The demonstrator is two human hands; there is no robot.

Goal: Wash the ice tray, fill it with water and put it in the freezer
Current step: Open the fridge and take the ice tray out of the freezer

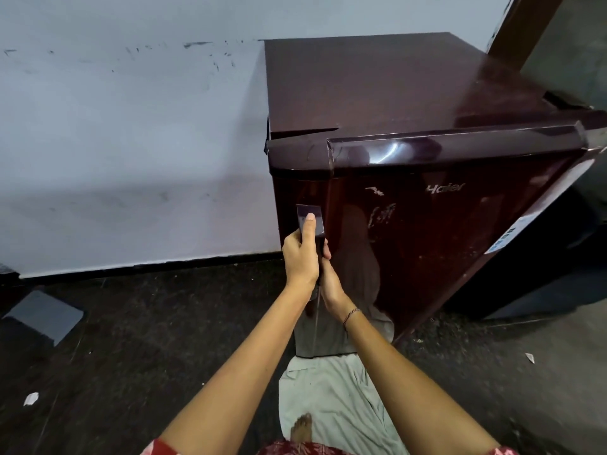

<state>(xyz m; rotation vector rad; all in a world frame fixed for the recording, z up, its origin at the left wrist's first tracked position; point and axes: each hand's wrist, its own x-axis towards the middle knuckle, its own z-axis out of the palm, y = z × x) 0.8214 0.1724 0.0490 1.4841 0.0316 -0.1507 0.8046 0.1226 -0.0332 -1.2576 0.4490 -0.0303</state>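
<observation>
A small dark maroon fridge [427,224] stands against the pale wall, its door closed. On the door's left edge is a vertical handle [310,213]. My left hand [300,257] grips the handle, thumb lying up along its front. My right hand [330,280] holds the same handle just below and behind the left, fingers curled round its edge. No ice tray is in view.
A pale cloth [335,395] lies on the dark floor in front of the fridge, my bare foot [300,428] on it. A grey tile piece [42,315] sits at the left. Scraps of paper [31,398] lie on the floor. A dark cabinet [558,274] stands right of the fridge.
</observation>
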